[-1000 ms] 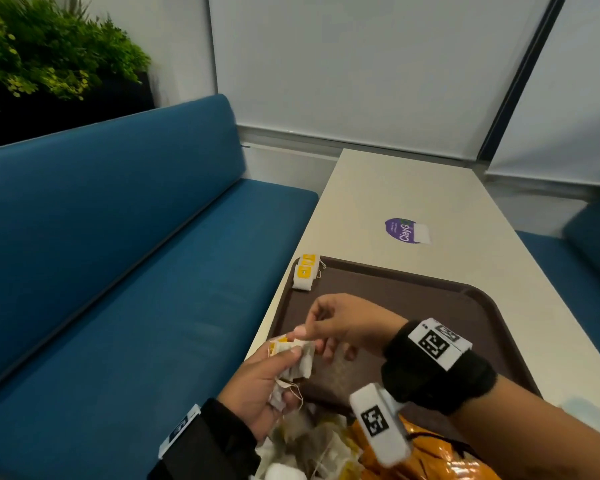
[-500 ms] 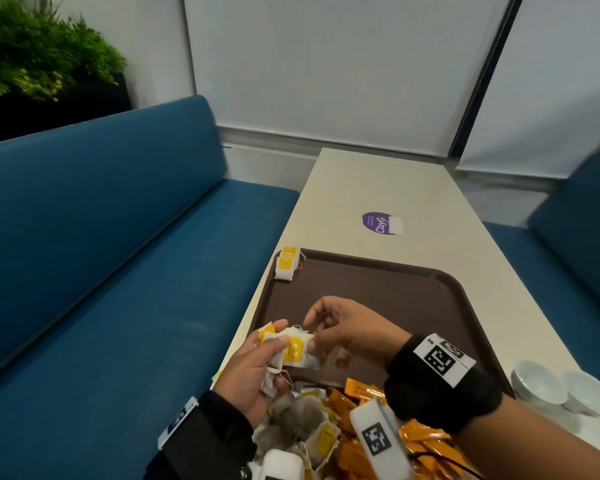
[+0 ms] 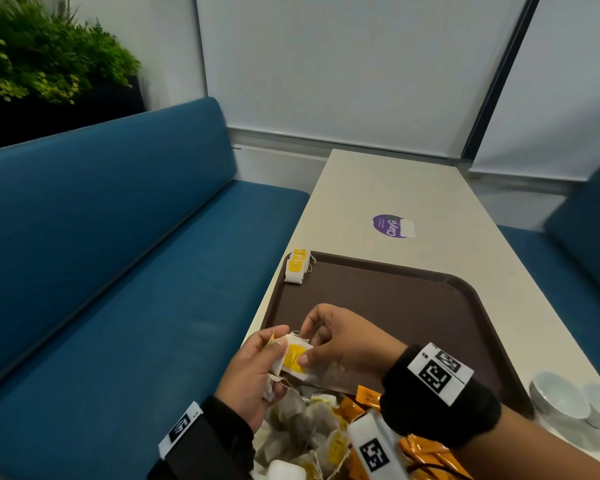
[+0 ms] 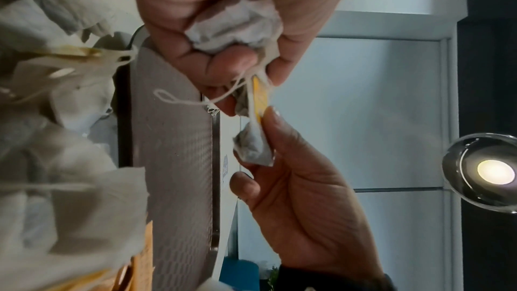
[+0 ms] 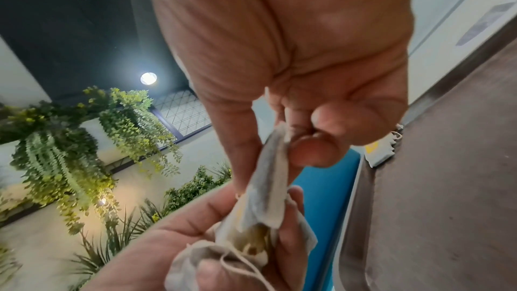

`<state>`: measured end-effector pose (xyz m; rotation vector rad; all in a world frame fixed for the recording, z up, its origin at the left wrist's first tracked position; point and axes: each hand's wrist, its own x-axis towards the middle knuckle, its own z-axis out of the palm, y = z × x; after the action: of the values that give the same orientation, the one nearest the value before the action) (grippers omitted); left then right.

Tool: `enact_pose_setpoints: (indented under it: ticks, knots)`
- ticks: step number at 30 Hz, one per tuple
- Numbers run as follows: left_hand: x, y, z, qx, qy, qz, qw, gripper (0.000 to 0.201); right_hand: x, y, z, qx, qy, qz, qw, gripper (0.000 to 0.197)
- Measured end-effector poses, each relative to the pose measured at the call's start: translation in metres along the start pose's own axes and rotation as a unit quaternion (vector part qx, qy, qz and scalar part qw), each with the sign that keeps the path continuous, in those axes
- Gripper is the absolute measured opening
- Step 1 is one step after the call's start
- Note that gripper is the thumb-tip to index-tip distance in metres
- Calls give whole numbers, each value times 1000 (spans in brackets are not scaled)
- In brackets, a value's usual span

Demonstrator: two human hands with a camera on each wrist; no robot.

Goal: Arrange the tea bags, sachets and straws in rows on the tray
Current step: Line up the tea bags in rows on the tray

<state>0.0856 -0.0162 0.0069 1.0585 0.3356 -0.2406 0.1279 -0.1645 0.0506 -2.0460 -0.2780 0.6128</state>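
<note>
My left hand [image 3: 274, 355] grips a crumpled bunch of tea bags [image 4: 235, 21] over the near left edge of the brown tray [image 3: 395, 299]. My right hand [image 3: 305, 344] pinches one tea bag with a yellow tag [image 3: 295, 355] at the top of that bunch, thumb on the tag. In the right wrist view this tea bag [image 5: 272, 163] stands between both hands. Two tea bags [image 3: 297, 266] lie at the tray's far left corner. A heap of loose tea bags [image 3: 309, 427] and orange sachets [image 3: 368, 396] fills the tray's near end. No straws show.
The tray sits on a pale table [image 3: 378, 188] with a purple sticker [image 3: 392, 226] beyond it. White bowls [image 3: 561, 400] stand at the right, beside the tray. A blue bench [image 3: 118, 271] runs along the table's left side.
My right hand came down onto the bunch in my left hand and now pinches the yellow-tagged tea bag. Both hands stayed over the tray's near left edge.
</note>
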Motion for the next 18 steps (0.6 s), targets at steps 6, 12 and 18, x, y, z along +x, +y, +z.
enact_pose_setpoints:
  ticks: [6,12,18]
  knots:
    - [15,3,-2,-71,7,-34,997,18,10,-6,-7,3,-14,4,1000,31]
    - [35,4,-4,-86,38,-53,994,16,25,-7,-19,-108,17,10,994,23]
    - [47,6,-12,-98,79,-48,991,16,53,-10,-44,-111,119,7,987,7]
